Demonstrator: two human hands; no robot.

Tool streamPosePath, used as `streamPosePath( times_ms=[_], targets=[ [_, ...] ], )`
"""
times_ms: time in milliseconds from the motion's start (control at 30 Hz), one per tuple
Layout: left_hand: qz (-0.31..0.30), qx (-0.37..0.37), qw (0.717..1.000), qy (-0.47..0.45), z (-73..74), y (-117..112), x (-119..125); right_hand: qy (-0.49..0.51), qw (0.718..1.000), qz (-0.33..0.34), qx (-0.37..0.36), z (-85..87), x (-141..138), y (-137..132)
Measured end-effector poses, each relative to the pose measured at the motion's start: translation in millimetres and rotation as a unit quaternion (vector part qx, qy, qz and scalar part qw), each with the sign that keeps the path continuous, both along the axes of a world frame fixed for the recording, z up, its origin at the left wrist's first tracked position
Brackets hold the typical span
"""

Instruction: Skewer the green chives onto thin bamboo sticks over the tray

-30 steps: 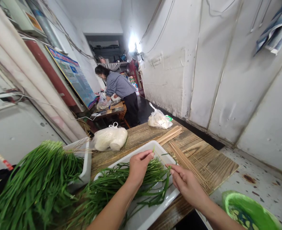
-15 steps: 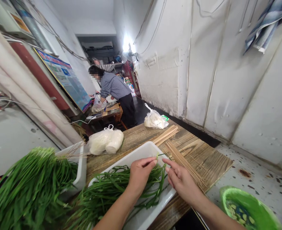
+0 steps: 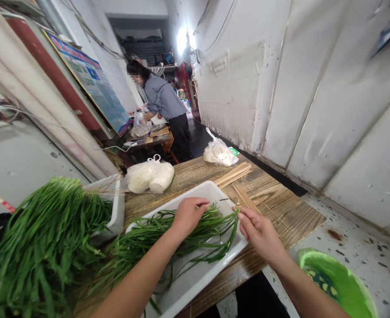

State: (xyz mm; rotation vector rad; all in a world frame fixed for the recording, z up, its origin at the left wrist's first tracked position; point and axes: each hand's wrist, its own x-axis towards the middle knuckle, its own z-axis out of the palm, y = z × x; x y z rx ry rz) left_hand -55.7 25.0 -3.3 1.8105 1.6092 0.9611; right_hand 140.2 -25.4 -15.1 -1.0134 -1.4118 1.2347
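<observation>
My right hand (image 3: 256, 227) pinches the pale stem ends of a few long green garlic chives (image 3: 233, 234) at the right rim of a white plastic tray (image 3: 195, 293). Their leaves droop back into the tray. A small light-brown tip shows at the pinch; I cannot make out what it belongs to. Over the heap of garlic chives (image 3: 158, 234) in the same tray, my left hand (image 3: 187, 217) hovers with thumb and forefinger slightly apart, seemingly holding nothing. A short green piece (image 3: 223, 199) lies near the tray's far right corner.
Thin wooden skewers (image 3: 244, 196) lie beyond the tray on the wooden table (image 3: 281, 198). Two white plastic bags (image 3: 150, 176) (image 3: 219, 152) stand at the back. Left, a second white tray (image 3: 117, 205) bears chives (image 3: 42, 238). A green basin (image 3: 350, 282) sits lower right. A person (image 3: 165, 99) bends over another table.
My left hand has let go near the stem ends and drawn back left over the heap. The right hand has closed on the stem ends. The camera view has shifted.
</observation>
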Motion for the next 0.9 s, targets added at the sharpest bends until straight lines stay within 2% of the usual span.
streamPosePath(
  times_ms=[100,167,300,367,467,567,633,700,800,900],
  targets=[
    [-0.063,0.009,0.987,0.147,-15.4,9.2,-0.6,-0.019,1.0,0.006,-0.004,-1.1,1.3,0.9],
    [-0.072,0.017,0.976,0.207,-22.6,12.8,3.0,-0.027,1.0,0.004,0.0,-1.7,1.1,0.6],
    [-0.079,0.02,0.957,0.277,-24.9,16.2,12.0,-0.029,0.999,0.014,-0.001,-2.8,0.3,0.2],
    [-0.085,0.023,0.957,0.277,-23.0,17.0,14.4,-0.023,1.0,0.019,-0.007,-2.6,0.2,0.9],
    [-0.07,0.042,0.982,0.171,-20.3,18.1,13.9,-0.028,0.999,0.026,0.0,-0.4,0.6,2.2],
    [-0.008,0.03,0.999,-0.032,-17.2,19.5,12.7,-0.041,0.998,0.041,0.005,1.1,0.8,2.6],
    [0.035,0.01,0.988,-0.152,-14.0,19.7,14.0,-0.042,0.998,0.047,-0.001,0.5,0.3,2.6],
    [0.06,-0.01,0.97,-0.234,-10.1,18.6,16.7,-0.041,0.998,0.052,-0.006,-1.0,-0.6,2.5],
    [0.074,-0.034,0.951,-0.299,-4.6,15.2,20.6,-0.047,0.997,0.054,0.0,-2.5,-1.5,2.4],
    [0.073,-0.044,0.944,-0.319,-1.3,12.2,22.2,-0.052,0.997,0.057,0.007,-2.2,-1.4,1.8]
  ],
)
